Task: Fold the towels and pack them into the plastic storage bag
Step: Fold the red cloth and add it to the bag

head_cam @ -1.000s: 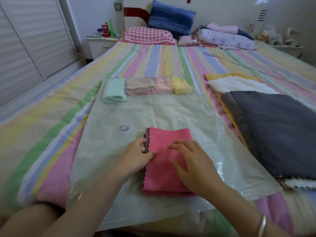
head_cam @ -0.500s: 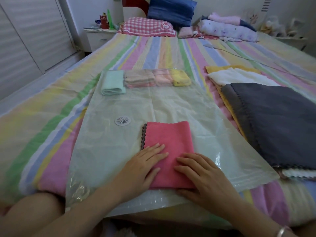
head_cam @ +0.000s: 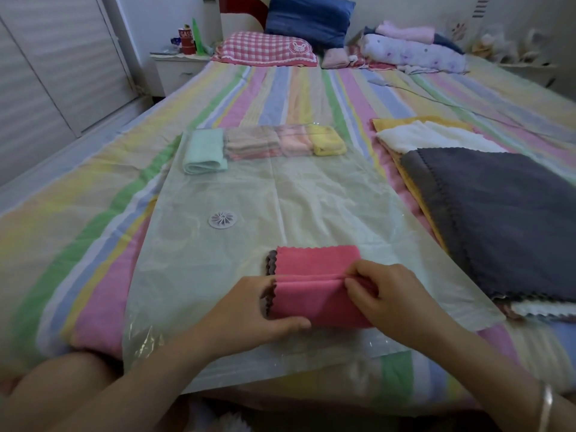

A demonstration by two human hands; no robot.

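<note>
**Both hands are folding the pink towel on top of the bag**

The left hand [head_cam: 249, 310] is gripping the left side of the pink towel [head_cam: 314, 296]: the thumb is lying along the near edge and the fingers are curling behind the raised flap. The right hand [head_cam: 386, 294] is pinching the fold line of the same towel on its right side, with the fingers bent closely together. A bracelet [head_cam: 545, 406] is sitting on the right wrist.

The towel is lying between the hands, half doubled over, on top of the flat plastic bag [head_cam: 311, 198]. This bag is spreading under both hands and away from them over the striped sheet [head_cam: 78, 213]. Beyond the left hand, a round valve [head_cam: 222, 218] is showing on the bag. Farther on, at the bag's far end, a row of folded towels [head_cam: 265, 145] is lying, at least partly under the plastic. To the right of the right hand, a gray towel [head_cam: 505, 219] is lying open over other ones, with a white towel [head_cam: 430, 137] behind it.
</note>
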